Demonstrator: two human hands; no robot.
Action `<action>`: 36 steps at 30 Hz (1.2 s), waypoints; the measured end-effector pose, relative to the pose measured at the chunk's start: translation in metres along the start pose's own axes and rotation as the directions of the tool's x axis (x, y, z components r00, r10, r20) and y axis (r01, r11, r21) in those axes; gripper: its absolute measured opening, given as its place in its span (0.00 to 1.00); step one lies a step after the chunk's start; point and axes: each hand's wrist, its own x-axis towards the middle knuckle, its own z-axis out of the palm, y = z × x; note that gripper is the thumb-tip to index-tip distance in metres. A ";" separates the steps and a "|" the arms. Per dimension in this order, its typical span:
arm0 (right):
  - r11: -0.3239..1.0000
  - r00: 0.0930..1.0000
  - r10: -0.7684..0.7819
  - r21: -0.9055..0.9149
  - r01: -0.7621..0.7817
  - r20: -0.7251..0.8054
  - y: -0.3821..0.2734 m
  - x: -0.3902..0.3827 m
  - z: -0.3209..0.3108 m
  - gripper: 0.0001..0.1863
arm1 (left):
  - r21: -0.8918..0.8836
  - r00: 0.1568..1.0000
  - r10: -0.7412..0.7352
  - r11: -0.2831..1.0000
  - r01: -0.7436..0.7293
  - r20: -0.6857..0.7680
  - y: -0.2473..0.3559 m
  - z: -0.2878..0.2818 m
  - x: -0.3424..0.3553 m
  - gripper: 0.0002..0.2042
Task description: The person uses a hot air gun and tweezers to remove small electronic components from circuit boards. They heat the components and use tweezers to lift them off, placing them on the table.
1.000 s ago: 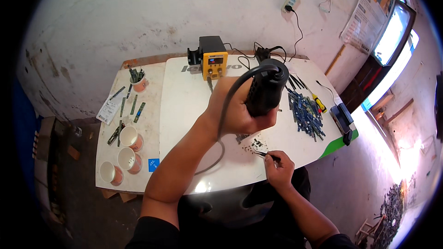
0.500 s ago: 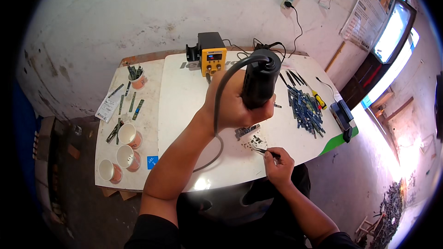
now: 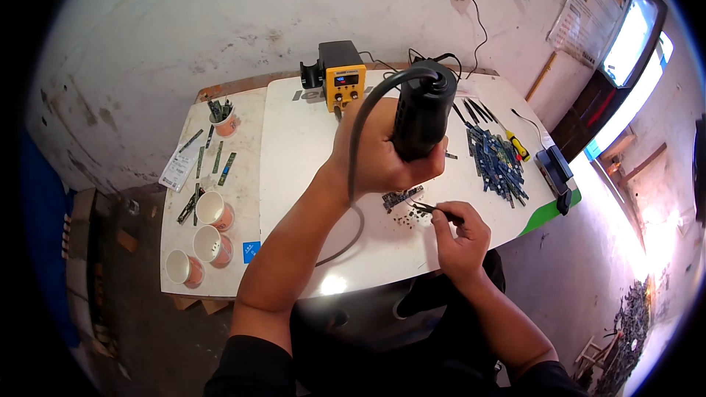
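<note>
My left hand (image 3: pixel 371 151) is wrapped round the black handle of a hot air gun (image 3: pixel 423 117), held upright over the table; a thick grey cable loops from its top. The gun's nozzle is hidden beneath the hand. My right hand (image 3: pixel 463 239) pinches dark tweezers (image 3: pixel 429 209), their tips at the edge of small circuit boards (image 3: pixel 401 197) lying below the gun. Several tiny dark components (image 3: pixel 407 217) are scattered on the white tabletop just nearer than the boards. Whether the tips grip anything is too small to tell.
A yellow and black hot air station (image 3: pixel 344 88) stands at the back. To the right lie a heap of circuit board strips (image 3: pixel 496 165), a yellow screwdriver (image 3: pixel 519 147) and a dark device (image 3: pixel 551 173). Paper cups (image 3: pixel 213 246) and loose strips (image 3: pixel 227 168) occupy the left side.
My right hand has moved farther from me with the tweezers, from the scattered components up to the boards. My left hand still holds the gun over them. The whole view has shifted slightly.
</note>
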 end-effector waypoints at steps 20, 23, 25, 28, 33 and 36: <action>0.983 0.992 -0.081 -0.155 0.095 0.096 -0.028 0.020 0.014 0.05 | 0.000 0.998 0.041 0.999 -0.041 -0.050 -0.001 -0.001 0.000 0.06; 0.982 0.991 -0.083 -0.160 0.098 0.103 -0.030 0.021 0.014 0.05 | -0.001 0.998 0.031 1.000 -0.031 -0.055 -0.002 -0.002 0.000 0.06; 0.983 0.991 -0.081 -0.158 0.097 0.105 -0.030 0.021 0.014 0.05 | -0.004 0.998 0.021 1.000 -0.021 -0.057 -0.002 -0.002 0.000 0.07; 0.984 0.991 -0.078 -0.151 0.094 0.105 -0.030 0.020 0.015 0.05 | -0.002 0.998 0.028 1.000 -0.028 -0.060 0.000 -0.002 0.000 0.07; 0.989 0.994 -0.069 -0.128 0.079 0.082 -0.028 0.019 0.015 0.04 | 0.000 0.995 0.055 0.999 -0.055 -0.079 -0.003 0.000 0.000 0.07; 0.989 0.995 -0.075 -0.122 0.083 0.067 -0.029 0.018 0.011 0.06 | -0.049 0.989 0.115 0.992 -0.120 -0.097 -0.004 0.002 0.002 0.07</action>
